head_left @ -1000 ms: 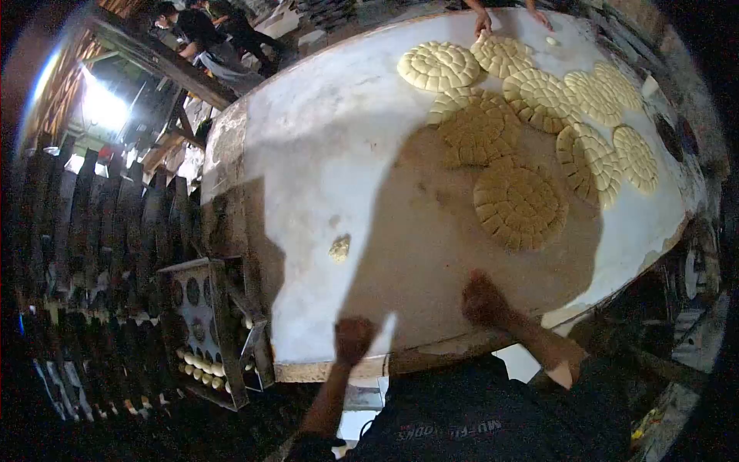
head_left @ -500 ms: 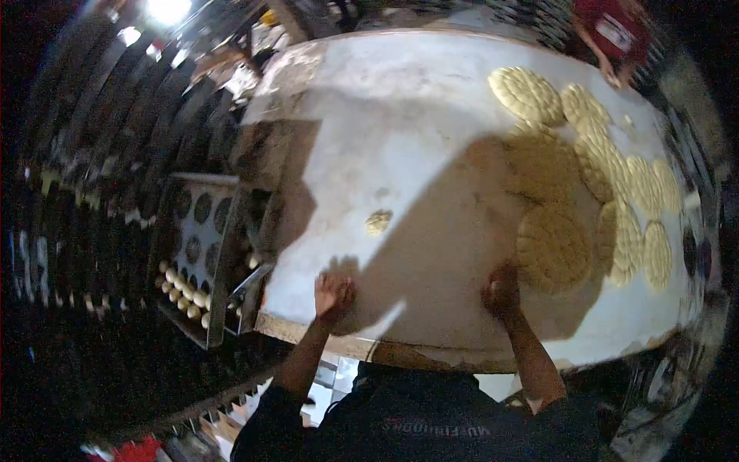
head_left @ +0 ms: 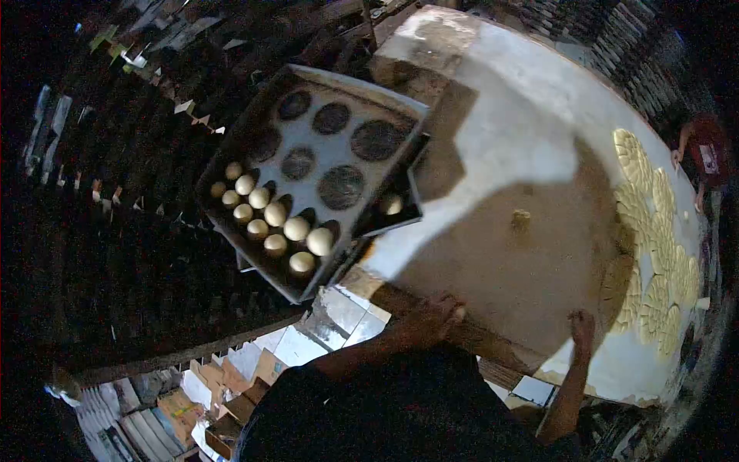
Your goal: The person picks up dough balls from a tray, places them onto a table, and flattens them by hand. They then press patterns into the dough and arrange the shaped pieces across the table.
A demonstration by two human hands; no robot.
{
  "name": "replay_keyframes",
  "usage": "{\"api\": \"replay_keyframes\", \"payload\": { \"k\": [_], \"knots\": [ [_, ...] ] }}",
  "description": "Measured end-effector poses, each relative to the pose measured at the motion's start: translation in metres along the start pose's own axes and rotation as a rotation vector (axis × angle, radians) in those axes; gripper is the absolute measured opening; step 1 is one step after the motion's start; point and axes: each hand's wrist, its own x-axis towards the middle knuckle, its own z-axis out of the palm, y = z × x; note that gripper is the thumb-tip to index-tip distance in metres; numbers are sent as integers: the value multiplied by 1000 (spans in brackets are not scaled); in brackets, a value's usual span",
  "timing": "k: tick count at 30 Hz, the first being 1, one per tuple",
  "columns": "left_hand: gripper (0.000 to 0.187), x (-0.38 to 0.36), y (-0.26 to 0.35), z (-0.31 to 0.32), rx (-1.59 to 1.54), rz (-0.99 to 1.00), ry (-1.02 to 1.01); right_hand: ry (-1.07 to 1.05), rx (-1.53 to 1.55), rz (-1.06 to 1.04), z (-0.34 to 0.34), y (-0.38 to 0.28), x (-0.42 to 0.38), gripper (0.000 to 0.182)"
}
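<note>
My left hand [head_left: 442,318] is at the table's near edge, dark and blurred, its fingers hard to make out. Farther right, my right hand [head_left: 583,326] is at the tabletop with its fingers curled closed and nothing showing in them. A small pale lump of dough [head_left: 522,221] lies in shadow on the table [head_left: 531,108], beyond both hands. Flat dough rounds [head_left: 643,231] scored with lines spread over the right side, overlapping in this view. Right of them is a small pale block [head_left: 703,303].
On the left, a dark metal tray [head_left: 362,91] holds two rows of dough balls [head_left: 296,229] and has dark round marks on its base. Another tray [head_left: 408,204] shows beneath it. A person in a dark red shirt [head_left: 707,146] stands at the far right edge.
My view has swung left, bringing the tray nearer the middle. My left hand has drawn back to the table edge. The dough lump and rounds appear farther right.
</note>
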Motion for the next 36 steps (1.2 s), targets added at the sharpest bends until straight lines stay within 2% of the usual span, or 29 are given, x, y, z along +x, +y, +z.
{"api": "replay_keyframes", "payload": {
  "k": [1, 2, 4, 5, 7, 8, 10, 11, 12, 14, 15, 16, 17, 18, 19, 20, 21, 22, 23, 24, 25, 26, 27, 28, 29, 31, 32, 34, 36],
  "knots": [
    [39, -17, 7, -40, -172, -87, -21, -15, 161, -122, 5, -3, 10, 29],
    [38, -34, 18, -90, -278, -87, 133, -62, 196, -189, 0, -32, 10, 29],
    [33, -60, 13, -182, -184, -61, 419, -115, 223, -372, -17, -152, -2, 30],
    [31, -67, -1, -218, 17, -40, 540, -127, 283, -468, -22, -219, -18, 31],
    [31, -74, -48, -264, 93, -286, 538, -108, 436, -683, -29, -347, -67, 32],
    [35, -73, -68, -282, 133, -351, 411, 12, 627, -886, -21, -400, -91, 28],
    [43, -80, -106, -287, 188, -308, 332, 120, 483, -1235, -32, -488, -122, 35],
    [47, -82, -131, -278, 202, -201, 371, 125, 538, -1336, -19, -518, -116, 34],
    [52, -82, -144, -274, 216, -91, 404, 297, 483, -1516, -7, -545, -108, 29],
    [57, -84, -144, -266, 359, -145, 603, 176, 309, -1519, 20, -576, -90, 25],
    [61, -85, -123, -267, 281, -239, 635, 174, 166, -1517, 30, -576, -83, 26],
    [64, -84, -101, -269, 203, -331, 671, 326, 136, -1548, 28, -569, -83, 26],
    [65, -86, -79, -272, 298, -268, 769, 483, 103, -1565, 25, -558, -86, 25],
    [59, -84, -67, -268, 214, -195, 874, 507, 225, -1501, 20, -538, -88, 23],
    [48, -74, -39, -262, 273, -212, 997, 544, 397, -1471, 9, -512, -88, 18],
    [38, -63, -5, -248, 162, -110, 1114, 542, 455, -1327, 6, -476, -84, 16],
    [30, -55, 20, -229, 174, -80, 1116, 546, 513, -1182, 5, -434, -77, 13],
    [23, -35, 21, -184, -62, 58, 1278, 674, 513, -1107, 16, -389, -60, 12],
    [21, -8, 29, -155, -57, 284, 1157, 805, 509, -1025, 25, -342, -47, 11],
    [20, 20, 36, -127, -76, 501, 1000, 584, 534, -870, 24, -298, -51, 12],
    [24, 53, 42, -85, -163, 350, 752, 369, 573, -713, 23, -254, -59, 14],
    [29, 87, 50, -42, -206, 176, 515, 148, 645, -774, 8, -215, -76, 12],
    [30, 119, 43, -4, -223, 195, 388, -78, 719, -836, -8, -176, -98, 12],
    [32, 148, 44, 30, -231, 206, 263, -294, 508, -973, -13, -127, -113, 15],
    [33, 182, 46, 60, -232, 212, 146, -574, 771, -1002, -39, -100, -135, 18],
    [35, 251, 52, 112, -215, 315, 56, -797, 953, -1046, -78, -45, -172, 22],
    [36, 285, 58, 129, -200, 353, 11, -771, 1024, -1025, -84, -19, -180, 26],
    [38, 372, 85, 151, 45, 280, -1, -692, 1142, -940, -90, 18, -194, 29],
    [45, 445, 119, 174, 103, 79, -35, -684, 1143, -915, -93, 48, -195, 28]
  ]
}}
